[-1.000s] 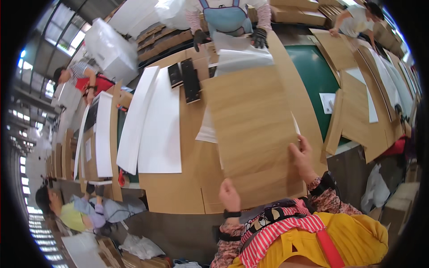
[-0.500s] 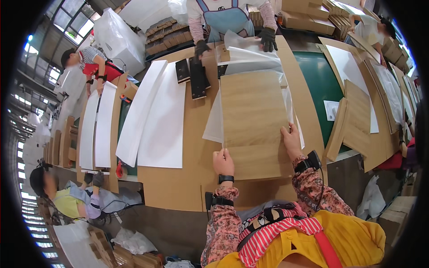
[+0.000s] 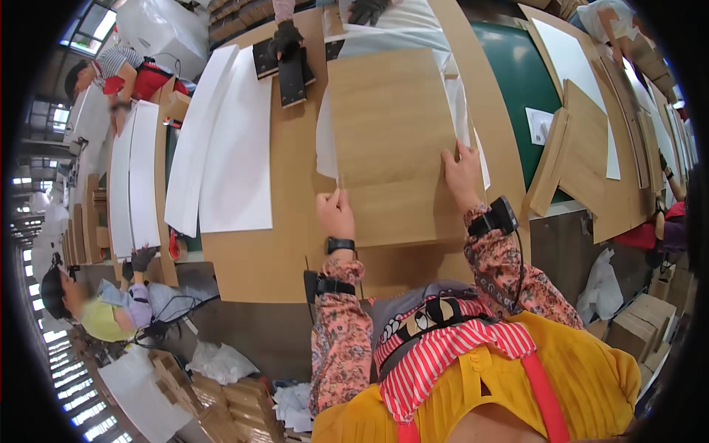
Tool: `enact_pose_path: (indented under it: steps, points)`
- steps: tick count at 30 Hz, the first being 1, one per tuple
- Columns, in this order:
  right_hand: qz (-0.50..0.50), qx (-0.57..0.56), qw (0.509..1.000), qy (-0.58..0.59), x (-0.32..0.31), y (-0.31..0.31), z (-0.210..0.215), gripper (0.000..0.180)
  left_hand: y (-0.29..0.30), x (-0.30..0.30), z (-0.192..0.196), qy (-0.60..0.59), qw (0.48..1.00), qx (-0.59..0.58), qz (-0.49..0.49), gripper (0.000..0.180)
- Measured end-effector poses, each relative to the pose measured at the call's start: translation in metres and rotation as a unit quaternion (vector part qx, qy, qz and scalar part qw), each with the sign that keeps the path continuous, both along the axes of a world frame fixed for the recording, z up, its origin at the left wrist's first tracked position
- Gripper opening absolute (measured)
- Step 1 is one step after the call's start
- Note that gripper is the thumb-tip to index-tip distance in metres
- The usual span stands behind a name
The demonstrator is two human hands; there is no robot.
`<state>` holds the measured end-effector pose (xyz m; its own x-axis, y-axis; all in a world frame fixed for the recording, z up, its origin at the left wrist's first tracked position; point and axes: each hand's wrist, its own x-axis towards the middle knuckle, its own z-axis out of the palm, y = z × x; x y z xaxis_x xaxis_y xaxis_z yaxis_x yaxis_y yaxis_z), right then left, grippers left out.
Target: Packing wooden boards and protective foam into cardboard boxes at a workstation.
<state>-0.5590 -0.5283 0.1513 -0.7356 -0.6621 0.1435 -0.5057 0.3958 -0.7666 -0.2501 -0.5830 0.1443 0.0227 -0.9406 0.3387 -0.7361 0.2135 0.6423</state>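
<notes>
- Brown board [image 3: 389,140] lies flat on the bench [image 3: 251,255], over white sheets [image 3: 465,111].
- Left hand [image 3: 336,214] and right hand [image 3: 463,175] press its near edge, grip flat, holding nothing.
- Placement looks done; alignment seems left.

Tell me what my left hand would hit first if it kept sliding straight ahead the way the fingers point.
Probably the white sheet that sticks out from under the wood-grain panel; the left hand rests at that panel's near left edge.

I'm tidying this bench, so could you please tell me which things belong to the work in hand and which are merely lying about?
In hand:
- wood-grain panel, under left hand and right hand
- white sheet beneath it

Lying about:
- white boards
- black blocks
- leaning panel
</notes>
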Motion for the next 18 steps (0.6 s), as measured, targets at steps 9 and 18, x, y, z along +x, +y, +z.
enact_pose_path:
  steps: [9, 18]
  points:
    - [0.139, -0.028, 0.987, -0.081, 0.002, 0.09, 0.002, 0.05, 0.096, 0.044, -0.012, 0.295, 0.925, 0.236, 0.033, 0.04]
    - [0.107, 0.039, 0.97, -0.214, 0.053, 0.133, 0.029, 0.069, 0.145, -0.019, 0.016, 0.579, 0.773, 0.219, 0.139, 0.052]
